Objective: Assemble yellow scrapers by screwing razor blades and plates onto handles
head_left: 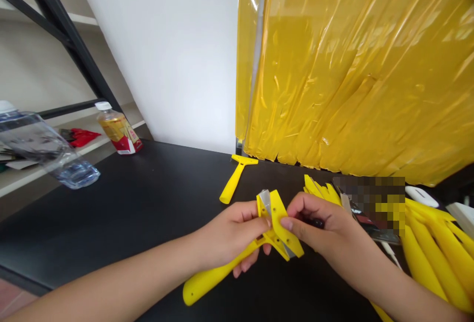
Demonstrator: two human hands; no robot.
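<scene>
- So, far left: clear bottle (pixel 52 144) near the edge of the table (pixel 122 208), juice bottle (pixel 119 127) just right of it. Both stood well apart from the hands; only a wide elbow swing could have tipped them.
- Spare scraper (pixel 234 180) lay at the back by the yellow sheet (pixel 333 90), nothing holding it. Risk was a stray knock if the work drifted forward.
- Left hand (pixel 237 230) was closed round the neck of the held scraper (pixel 218 276), up off the table mid-view, handle end hanging free lower left. A looser grip would probably have let the handle twist and throw the head out of line.
- Strip (pixel 265 199) showed at both ends of the head, under the plate (pixel 279 203). Looked like a blade; couldn't tell how sharp. Main hazard: left thumb tip right beside it, so a plate slip could have cut it. No fastener made out, so it could have slid out.
- Right hand (pixel 329 218) had thumb and finger in a narrow pinch on the plate edge. Uneven push there could have skewed the plate and its holes.
- Far right: handles (pixel 429 253) heaped close by the right forearm. Careless sweep could have spilled them.
</scene>
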